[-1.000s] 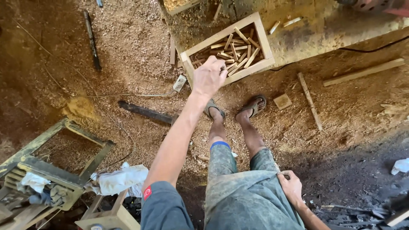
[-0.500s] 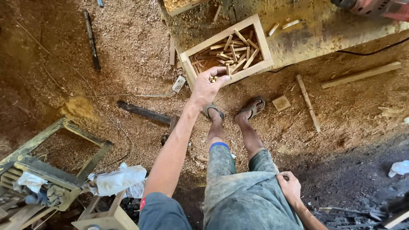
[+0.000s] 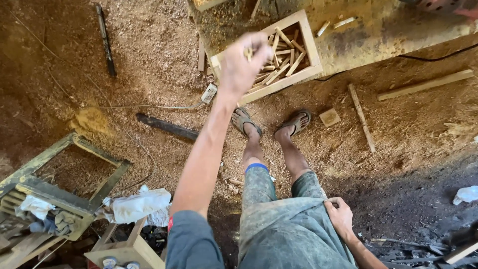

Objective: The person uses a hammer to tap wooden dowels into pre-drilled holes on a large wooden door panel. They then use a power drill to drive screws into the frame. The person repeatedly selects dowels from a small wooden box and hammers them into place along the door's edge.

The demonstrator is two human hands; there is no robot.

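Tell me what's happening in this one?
A seated person stretches the left hand out over a wooden crate of short wood sticks, pinching a small piece of wood in the fingers. The right hand rests on the thigh, gripping the shorts. Sandalled feet sit on a sawdust-covered floor, with loose wood strips and a small wood block lying near the crate.
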